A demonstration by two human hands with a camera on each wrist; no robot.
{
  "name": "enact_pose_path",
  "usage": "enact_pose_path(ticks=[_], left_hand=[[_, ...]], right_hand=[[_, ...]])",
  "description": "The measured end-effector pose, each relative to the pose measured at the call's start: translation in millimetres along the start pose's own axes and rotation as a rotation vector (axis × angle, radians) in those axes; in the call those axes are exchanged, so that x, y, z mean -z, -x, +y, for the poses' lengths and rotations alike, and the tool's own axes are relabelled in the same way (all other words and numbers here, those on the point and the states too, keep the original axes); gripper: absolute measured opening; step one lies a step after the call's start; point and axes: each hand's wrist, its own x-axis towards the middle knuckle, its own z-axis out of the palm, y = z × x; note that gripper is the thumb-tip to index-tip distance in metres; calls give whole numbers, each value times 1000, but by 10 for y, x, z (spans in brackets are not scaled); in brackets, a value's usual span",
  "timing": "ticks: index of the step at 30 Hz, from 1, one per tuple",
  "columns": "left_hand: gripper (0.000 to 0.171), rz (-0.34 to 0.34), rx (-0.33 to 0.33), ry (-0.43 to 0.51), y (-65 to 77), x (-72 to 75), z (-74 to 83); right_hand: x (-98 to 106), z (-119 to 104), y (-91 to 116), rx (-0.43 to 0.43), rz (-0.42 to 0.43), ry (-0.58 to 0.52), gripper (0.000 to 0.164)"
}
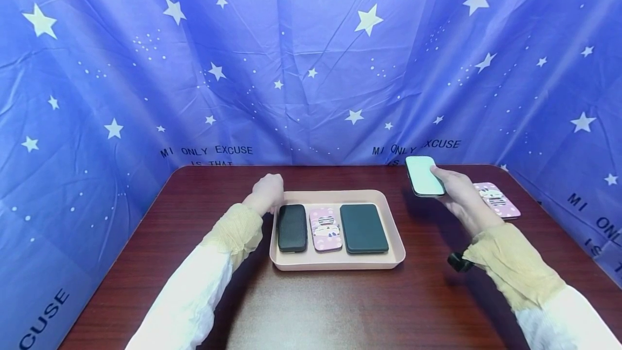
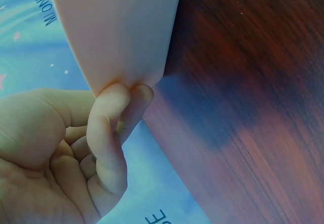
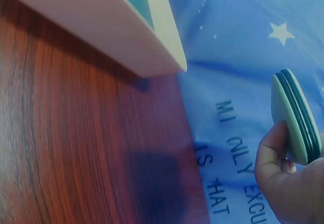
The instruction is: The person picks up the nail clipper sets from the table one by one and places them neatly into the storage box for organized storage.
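Observation:
My right hand (image 1: 459, 190) holds a pale mint, flat case (image 1: 424, 176) with rounded corners above the table's right side. In the right wrist view, dark green bands run round the case's edge (image 3: 299, 118), with the thumb on one face. My left hand (image 1: 269, 190) is at the far left corner of a light pink tray (image 1: 335, 264); in the left wrist view its fingertips pinch the tray's edge. Inside the tray lie a black ribbed case (image 1: 292, 228), a pink patterned case (image 1: 326, 231) and a larger dark green case (image 1: 364, 228), side by side.
Another pink patterned case (image 1: 507, 207) lies on the brown wooden table (image 1: 311, 312) at the far right, partly behind the right hand. A blue star-printed curtain (image 1: 291, 42) hangs along the table's back and sides. A black band (image 1: 459, 262) shows at the right wrist.

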Motion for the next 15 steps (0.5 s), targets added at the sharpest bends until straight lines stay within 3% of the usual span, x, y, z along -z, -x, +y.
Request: enact_pose_path(ticks=[15], left_hand=[[7, 2, -2, -1, 0, -1, -3]], right_hand=[[-337, -59, 133, 1, -58, -26, 33]])
